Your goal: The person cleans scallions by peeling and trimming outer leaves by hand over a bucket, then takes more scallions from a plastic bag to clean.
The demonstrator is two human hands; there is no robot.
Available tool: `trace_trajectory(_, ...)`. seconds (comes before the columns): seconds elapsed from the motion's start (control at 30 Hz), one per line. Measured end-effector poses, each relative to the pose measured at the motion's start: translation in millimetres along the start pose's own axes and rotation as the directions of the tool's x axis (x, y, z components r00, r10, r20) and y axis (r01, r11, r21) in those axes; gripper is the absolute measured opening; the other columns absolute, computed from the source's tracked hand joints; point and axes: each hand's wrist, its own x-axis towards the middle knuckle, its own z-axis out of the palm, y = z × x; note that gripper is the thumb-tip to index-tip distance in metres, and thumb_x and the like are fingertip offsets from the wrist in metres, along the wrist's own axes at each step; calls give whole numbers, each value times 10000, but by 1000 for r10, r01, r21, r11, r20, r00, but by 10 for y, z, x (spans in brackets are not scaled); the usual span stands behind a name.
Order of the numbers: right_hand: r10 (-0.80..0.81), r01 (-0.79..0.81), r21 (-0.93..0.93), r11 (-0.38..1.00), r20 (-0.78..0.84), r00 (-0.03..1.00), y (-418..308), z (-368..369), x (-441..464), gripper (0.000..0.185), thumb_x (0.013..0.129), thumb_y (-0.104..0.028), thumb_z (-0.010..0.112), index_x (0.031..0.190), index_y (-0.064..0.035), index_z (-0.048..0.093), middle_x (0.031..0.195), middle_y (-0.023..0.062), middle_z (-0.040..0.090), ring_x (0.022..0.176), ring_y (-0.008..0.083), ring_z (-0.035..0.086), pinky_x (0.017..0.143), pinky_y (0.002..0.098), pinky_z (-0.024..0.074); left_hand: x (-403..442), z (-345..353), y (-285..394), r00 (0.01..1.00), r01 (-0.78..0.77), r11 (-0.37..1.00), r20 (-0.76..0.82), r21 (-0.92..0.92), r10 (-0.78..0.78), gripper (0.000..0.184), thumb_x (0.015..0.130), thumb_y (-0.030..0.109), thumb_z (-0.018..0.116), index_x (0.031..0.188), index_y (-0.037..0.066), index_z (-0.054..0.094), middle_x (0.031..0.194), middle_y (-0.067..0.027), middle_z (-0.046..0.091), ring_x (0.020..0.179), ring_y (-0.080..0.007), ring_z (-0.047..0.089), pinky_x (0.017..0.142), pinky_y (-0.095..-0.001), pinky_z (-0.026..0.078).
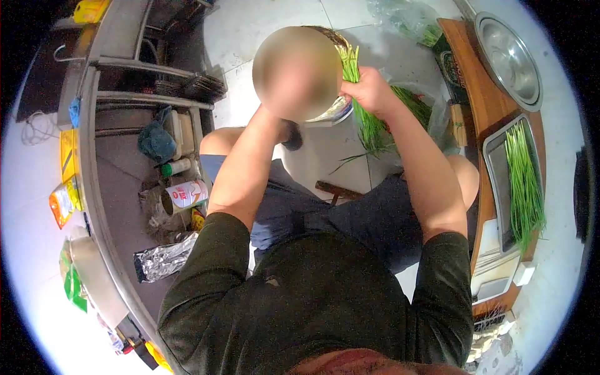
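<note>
Clamped on greens (370,128) with the right hand (370,94), near a plastic bag (440,117). Unable to tell the left hand's grip behind the blur. Likely to drop strands onto the floor (315,153) through a loosened hold. On the right, tray (498,165) of more greens (524,181); farther off, basin (503,53).

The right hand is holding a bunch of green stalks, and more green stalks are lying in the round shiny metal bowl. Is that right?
Not quite. The head view shows the other long green stalks lying on the grey rectangular tray, not in the round shiny metal bowl. The right hand does hold a bunch of green stalks.
</note>
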Motion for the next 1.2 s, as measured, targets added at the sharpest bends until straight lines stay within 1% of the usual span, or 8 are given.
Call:
trace_trajectory(0.2,-19,18,101,995,9,1000,12,0,-14,94,821,-51,629,865,32,628,765,69,637,641,120,561,614,271,461,-9,-46,85,997,-25,999,-67,-25,24,315,926,204,594,1205,60,566,1156,-58,598,1035,-156,573,876,-302,480)
trace_trajectory(0.3,-23,19,136,991,32,999,36,-22,2,125,825,-60,635,901,40,630,789,81,638,645,126,559,617,270,458,-17,155,-318,983,-56,998,-176,-38,48,409,798,229,708,1160,87,584,1087,-82,592,1000,-228,570,855,-377,462)
trace_trajectory(0.37,-13,8,134,991,31,999,62,-11,4,146,817,-94,644,900,27,636,786,75,645,647,124,564,616,272,462,-98,276,-267,979,-111,970,-195,-217,68,324,927,239,565,1190,49,565,1163,-83,589,1043,-193,565,893,-340,467)
trace_trajectory(0.5,10,-12,140,990,14,1000,112,-15,27,168,793,-148,662,883,-7,644,767,59,659,646,116,574,608,276,469,-163,186,-98,964,-240,968,-135,-70,229,322,999,223,475,1241,18,526,1190,-97,594,1047,-189,571,921,-335,470)
trace_trajectory(0.8,44,-50,212,976,32,999,133,-10,45,192,787,-131,670,920,5,637,788,77,659,647,125,570,605,277,458,-175,415,27,958,-58,813,-262,-579,-118,259,861,149,645,1094,48,595,1031,-74,614,917,-197,581,791,-336,486)
trace_trajectory(0.9,44,-51,239,970,35,998,97,11,22,197,787,-136,674,919,6,642,793,78,661,655,125,571,609,277,457,-171,409,60,969,34,892,-203,-451,-140,231,957,152,530,1147,24,563,1117,-74,596,988,-177,572,833,-326,489)
trace_trajectory(1.1,28,-36,236,971,39,999,157,-56,42,198,800,-158,672,916,2,650,801,78,662,660,123,568,620,269,453,-170,247,133,911,-189,922,-290,337,293,350,758,135,731,1069,59,588,979,-79,603,853,-222,578,726,-324,485)
trace_trajectory(1.2,5,-20,250,968,60,998,186,-47,69,206,812,-176,668,919,-1,648,806,76,660,665,120,568,614,265,448,-147,230,194,980,-60,997,-185,59,69,285,787,109,702,1047,58,596,939,-67,610,816,-209,584,692,-333,487)
